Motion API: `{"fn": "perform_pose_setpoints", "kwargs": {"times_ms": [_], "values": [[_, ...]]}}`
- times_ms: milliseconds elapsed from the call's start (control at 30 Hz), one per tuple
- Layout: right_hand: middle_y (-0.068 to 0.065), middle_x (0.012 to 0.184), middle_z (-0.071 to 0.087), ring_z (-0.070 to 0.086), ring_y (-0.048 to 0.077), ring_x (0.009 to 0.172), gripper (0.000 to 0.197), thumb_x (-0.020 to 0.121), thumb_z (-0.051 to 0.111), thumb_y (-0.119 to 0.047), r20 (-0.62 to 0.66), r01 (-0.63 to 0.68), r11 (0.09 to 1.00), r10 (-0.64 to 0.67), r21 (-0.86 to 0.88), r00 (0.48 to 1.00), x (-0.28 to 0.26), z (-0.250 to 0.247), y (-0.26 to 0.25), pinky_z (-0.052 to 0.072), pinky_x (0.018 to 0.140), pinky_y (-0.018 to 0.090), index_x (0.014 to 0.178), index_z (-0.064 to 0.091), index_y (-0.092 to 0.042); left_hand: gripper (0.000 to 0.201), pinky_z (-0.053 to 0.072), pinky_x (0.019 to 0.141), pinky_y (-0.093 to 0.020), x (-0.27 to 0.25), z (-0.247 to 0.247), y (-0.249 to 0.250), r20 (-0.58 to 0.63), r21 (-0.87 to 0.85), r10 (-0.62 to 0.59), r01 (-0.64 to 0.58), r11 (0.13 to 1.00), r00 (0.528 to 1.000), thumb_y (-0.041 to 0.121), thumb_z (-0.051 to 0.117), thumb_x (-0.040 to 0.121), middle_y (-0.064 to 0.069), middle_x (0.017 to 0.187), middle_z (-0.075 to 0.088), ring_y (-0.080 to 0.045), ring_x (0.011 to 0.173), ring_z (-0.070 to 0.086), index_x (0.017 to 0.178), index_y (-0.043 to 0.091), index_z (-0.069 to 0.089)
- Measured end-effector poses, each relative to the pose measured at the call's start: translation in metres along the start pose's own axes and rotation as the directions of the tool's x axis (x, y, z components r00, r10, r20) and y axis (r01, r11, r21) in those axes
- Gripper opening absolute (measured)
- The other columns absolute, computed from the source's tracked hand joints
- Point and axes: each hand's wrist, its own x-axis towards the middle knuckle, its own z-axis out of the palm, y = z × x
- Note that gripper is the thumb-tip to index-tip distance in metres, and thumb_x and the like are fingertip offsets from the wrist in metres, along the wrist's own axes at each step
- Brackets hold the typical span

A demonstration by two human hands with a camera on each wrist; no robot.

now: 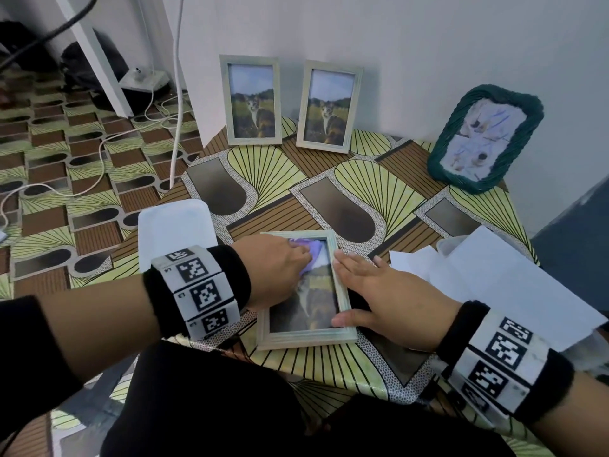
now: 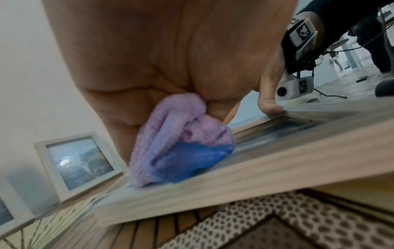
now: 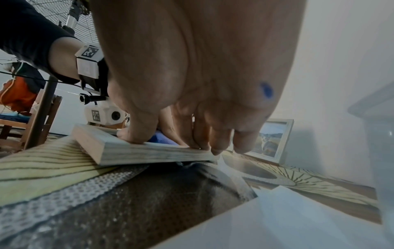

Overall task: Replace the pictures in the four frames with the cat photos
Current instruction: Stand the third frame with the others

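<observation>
A pale wooden frame (image 1: 344,293) with a cat photo lies flat on the patterned table (image 1: 379,179), near its front edge. My left hand (image 1: 278,268) grips a bunched purple cloth (image 1: 311,250) and presses it on the glass near the frame's top; the cloth (image 2: 181,146) also shows in the left wrist view. My right hand (image 1: 372,291) lies flat with straight fingers along the frame's right rail (image 3: 149,153), thumb on the lower corner. Two more pale frames (image 1: 252,100) (image 1: 329,107) with cat photos stand against the wall. A green woven frame (image 1: 486,138) with a pale picture leans at the back right.
White paper sheets (image 1: 514,282) lie on the table right of the flat frame. A white plastic container (image 1: 174,229) sits at the table's left edge. Cables (image 1: 176,103) run across the patterned floor on the left.
</observation>
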Motion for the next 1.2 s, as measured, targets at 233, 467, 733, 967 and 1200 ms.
{"fn": "perform_pose_setpoints", "kwargs": {"times_ms": [233, 467, 733, 967, 1200], "values": [[-0.005, 0.164, -0.012, -0.007, 0.008, 0.150, 0.089, 0.093, 0.040, -0.065, -0.022, -0.015, 1.000, 0.015, -0.003, 1.000, 0.000, 0.001, -0.001, -0.003, 0.120, 0.030, 0.158, 0.000, -0.019, 0.052, 0.050, 0.096, -0.041, -0.009, 0.004, -0.004, -0.003, 0.112, -0.044, 0.044, 0.993, 0.999, 0.016, 0.026, 0.095, -0.006, 0.141, 0.051, -0.024, 0.124, 0.054, 0.146, 0.011, 0.034], [-0.005, 0.163, -0.013, -0.008, 0.007, 0.150, 0.090, 0.092, 0.039, -0.067, -0.027, -0.017, 1.000, 0.017, 0.010, 0.999, -0.001, 0.001, -0.001, -0.002, 0.119, 0.029, 0.157, 0.000, -0.018, 0.046, 0.031, 0.115, -0.032, -0.046, 0.009, -0.021, -0.033, 0.010, 0.125, -0.125, 0.992, 0.992, 0.020, 0.035, 0.098, -0.002, 0.148, 0.045, -0.017, 0.141, 0.034, 0.143, 0.015, 0.043], [-0.006, 0.164, -0.008, 0.003, 0.008, 0.151, 0.093, 0.089, 0.043, -0.069, -0.064, -0.042, 0.994, 0.048, 0.097, 0.997, 0.000, 0.004, -0.004, 0.013, 0.122, 0.031, 0.158, 0.004, -0.020, 0.052, 0.012, 0.104, 0.000, -0.088, 0.014, -0.053, -0.351, -0.558, -0.369, 0.124, 0.820, 0.861, 0.003, 0.051, 0.093, 0.001, 0.149, 0.044, -0.001, 0.133, 0.034, 0.144, 0.016, 0.047], [-0.014, 0.161, 0.019, 0.037, 0.006, 0.139, 0.072, 0.084, 0.056, -0.067, -0.171, -0.017, 0.968, 0.062, 0.251, 0.983, 0.001, 0.002, -0.003, 0.036, 0.110, 0.029, 0.146, 0.041, -0.035, 0.051, 0.024, 0.117, -0.029, -0.105, 0.035, -0.090, 0.033, -0.373, -0.441, 0.421, 0.827, 0.897, 0.016, 0.045, 0.097, -0.008, 0.159, 0.028, -0.021, 0.147, 0.025, 0.147, 0.015, 0.040], [-0.007, 0.091, 0.073, 0.065, 0.010, 0.083, 0.038, 0.088, 0.060, -0.050, -0.496, -0.125, 0.871, 0.382, 0.476, 0.780, 0.008, -0.003, 0.003, 0.051, 0.076, 0.030, 0.108, 0.072, -0.020, 0.055, 0.036, 0.109, -0.026, -0.116, 0.019, -0.085, -0.206, -0.494, -0.454, 0.308, 0.813, 0.867, 0.033, 0.065, 0.087, 0.007, 0.143, 0.052, -0.010, 0.133, 0.047, 0.140, 0.026, 0.052]]}}
